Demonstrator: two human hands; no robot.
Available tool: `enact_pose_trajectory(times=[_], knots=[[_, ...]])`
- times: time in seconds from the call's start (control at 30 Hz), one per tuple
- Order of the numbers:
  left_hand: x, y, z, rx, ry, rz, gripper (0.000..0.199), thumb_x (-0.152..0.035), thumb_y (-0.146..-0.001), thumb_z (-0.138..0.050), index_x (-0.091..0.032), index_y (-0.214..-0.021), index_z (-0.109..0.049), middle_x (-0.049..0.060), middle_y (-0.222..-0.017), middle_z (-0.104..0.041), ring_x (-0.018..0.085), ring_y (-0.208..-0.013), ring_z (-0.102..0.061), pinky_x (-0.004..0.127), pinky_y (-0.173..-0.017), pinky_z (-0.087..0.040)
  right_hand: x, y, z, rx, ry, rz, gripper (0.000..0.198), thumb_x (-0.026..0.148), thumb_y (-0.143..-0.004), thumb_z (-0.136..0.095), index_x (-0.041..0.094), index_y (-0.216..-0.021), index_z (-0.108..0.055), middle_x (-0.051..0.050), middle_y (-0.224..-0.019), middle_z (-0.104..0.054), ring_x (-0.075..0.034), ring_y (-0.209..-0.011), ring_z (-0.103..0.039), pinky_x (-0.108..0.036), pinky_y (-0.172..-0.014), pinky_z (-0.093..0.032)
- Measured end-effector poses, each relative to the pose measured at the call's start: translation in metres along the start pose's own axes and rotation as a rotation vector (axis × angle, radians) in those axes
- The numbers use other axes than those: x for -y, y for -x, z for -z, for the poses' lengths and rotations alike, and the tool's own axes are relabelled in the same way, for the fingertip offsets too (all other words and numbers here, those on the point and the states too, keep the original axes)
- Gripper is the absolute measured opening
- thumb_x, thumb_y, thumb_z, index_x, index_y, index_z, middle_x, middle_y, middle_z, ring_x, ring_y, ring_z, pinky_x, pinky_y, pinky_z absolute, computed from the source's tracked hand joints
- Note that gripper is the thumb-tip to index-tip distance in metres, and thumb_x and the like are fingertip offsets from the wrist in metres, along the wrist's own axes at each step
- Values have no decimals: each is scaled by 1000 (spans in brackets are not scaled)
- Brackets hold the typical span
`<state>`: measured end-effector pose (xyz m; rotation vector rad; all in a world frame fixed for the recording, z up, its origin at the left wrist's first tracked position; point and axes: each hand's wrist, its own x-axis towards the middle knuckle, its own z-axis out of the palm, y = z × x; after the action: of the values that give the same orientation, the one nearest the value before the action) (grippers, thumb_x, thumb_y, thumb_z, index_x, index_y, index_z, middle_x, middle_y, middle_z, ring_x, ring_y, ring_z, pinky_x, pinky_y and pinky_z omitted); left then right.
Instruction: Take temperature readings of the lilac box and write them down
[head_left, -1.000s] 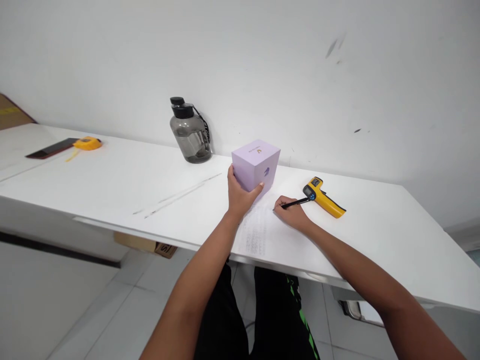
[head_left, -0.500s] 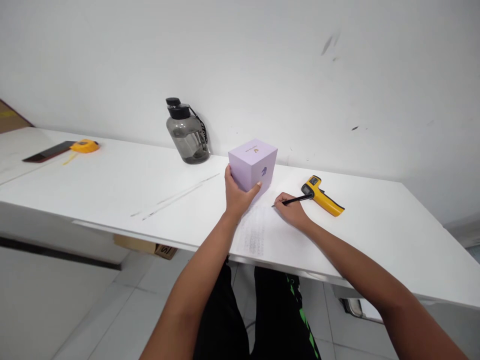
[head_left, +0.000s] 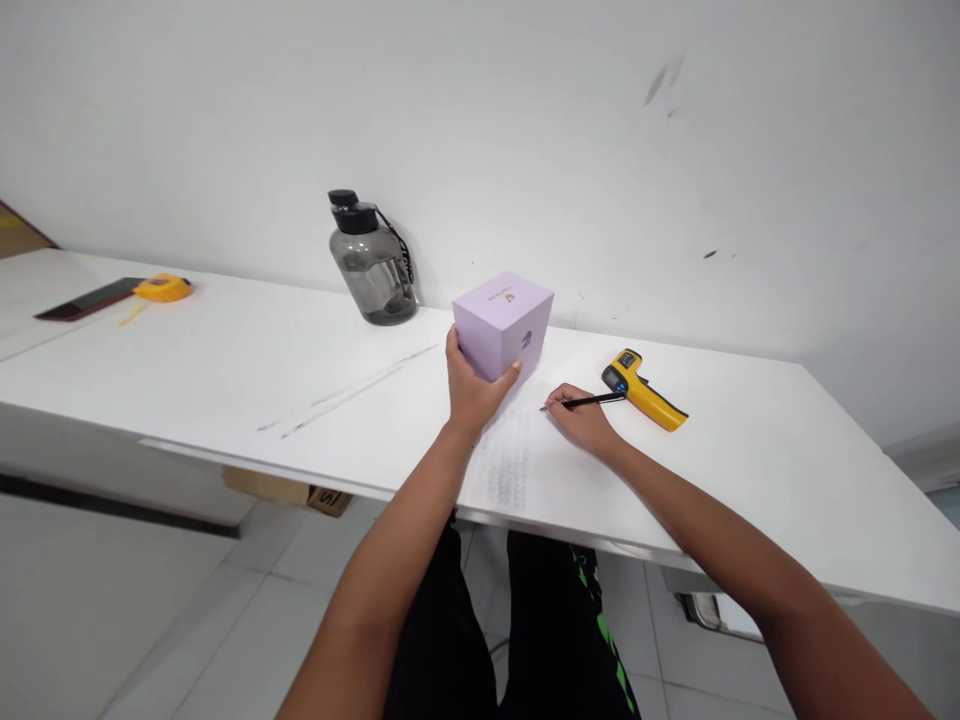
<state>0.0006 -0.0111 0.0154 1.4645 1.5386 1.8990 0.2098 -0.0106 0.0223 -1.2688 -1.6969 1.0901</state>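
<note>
A lilac box (head_left: 487, 335) with a small gold mark on top and a purple one on its side stands on the white table. My left hand (head_left: 478, 392) grips its near lower corner, thumb on the right face and fingers round the left. To the right of the box, my right hand (head_left: 577, 415) pinches a black pen (head_left: 596, 399), its tip pointing left, close to the tabletop. A sheet of white paper (head_left: 517, 470) with grey handwriting-like marks lies under and before both hands; its edges are hard to make out.
A yellow infrared thermometer (head_left: 646, 394) lies just right of the pen. Behind and left stands a grey water bottle (head_left: 375, 275) with a black lid, near the wall. Farther left are a yellow tape measure (head_left: 163, 288) and a dark flat object (head_left: 90, 299). The table's front edge (head_left: 360, 487) runs before me.
My right hand and the pen tip have shifted very slightly left. The left hand keeps its grip on the box. The whole view has moved a little.
</note>
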Motion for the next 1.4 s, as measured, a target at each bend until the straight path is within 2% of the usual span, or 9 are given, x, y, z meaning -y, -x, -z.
enact_pose_trajectory(times=[0.17,0.27,0.4,0.57,0.73,0.83,0.93,1.07,1.4], knots=[[2,0,0,-47,7,12,125,-56,-75,-95,-33,-172,-19,19,-177,-33,38,-166,-37,54,-136,-35,1,0,0,3,-4,-2,15,39,-75,-65,25,-74,-66,1,-72,-67,-18,-68,-57,-32,-65,-43],[5,0,0,-58,-31,-34,128,-56,-73,-96,-31,-171,-19,20,-177,-32,39,-166,-35,56,-137,-32,3,1,0,14,1,-10,15,40,-76,-65,25,-75,-67,1,-72,-67,-18,-68,-57,-31,-64,-43],[9,-1,0,-43,-70,-61,127,-55,-74,-95,-31,-172,-19,21,-175,-35,40,-164,-38,57,-135,-36,4,2,1,25,19,-10,16,40,-77,-65,24,-77,-68,0,-74,-68,-18,-69,-58,-31,-65,-44],[12,-1,1,28,-140,-168,131,-54,-67,-99,-27,-171,-23,23,-172,-38,44,-163,-38,62,-134,-35,5,2,1,40,34,5,14,38,-79,-65,25,-79,-68,-1,-76,-71,-19,-70,-60,-31,-65,-46],[12,-1,0,-3,-91,-92,130,-56,-71,-96,-27,-172,-20,23,-175,-35,42,-166,-35,59,-135,-33,2,3,2,46,113,25,20,44,-88,-64,25,-90,-70,0,-76,-71,-20,-67,-61,-32,-63,-48],[11,-3,0,-49,-53,-26,129,-58,-74,-95,-28,-172,-18,23,-177,-32,40,-167,-35,56,-136,-33,-4,4,0,24,216,130,26,48,-97,-62,26,-104,-72,-1,-77,-72,-21,-70,-66,-34,-68,-54],[9,-5,0,-73,-37,3,128,-58,-73,-95,-27,-171,-19,23,-177,-32,39,-167,-35,54,-137,-31,-12,7,-3,13,324,370,28,44,-102,-58,25,-116,-73,-7,-99,-79,-25,-89,-75,-37,-82,-60],[7,-6,0,-94,-38,10,125,-56,-73,-95,-25,-170,-22,23,-176,-33,39,-167,-34,53,-138,-29,-21,8,-6,149,445,652,32,34,-110,-48,25,-124,-75,-13,-117,-78,-25,-102,-78,-37,-84,-63],[10,-6,0,-102,-18,55,122,-54,-75,-94,-27,-169,-21,22,-176,-32,37,-166,-36,53,-138,-30,-31,4,-8,165,571,724,52,11,-103,-43,26,-142,-73,-11,-120,-73,-22,-96,-75,-35,-78,-66]])
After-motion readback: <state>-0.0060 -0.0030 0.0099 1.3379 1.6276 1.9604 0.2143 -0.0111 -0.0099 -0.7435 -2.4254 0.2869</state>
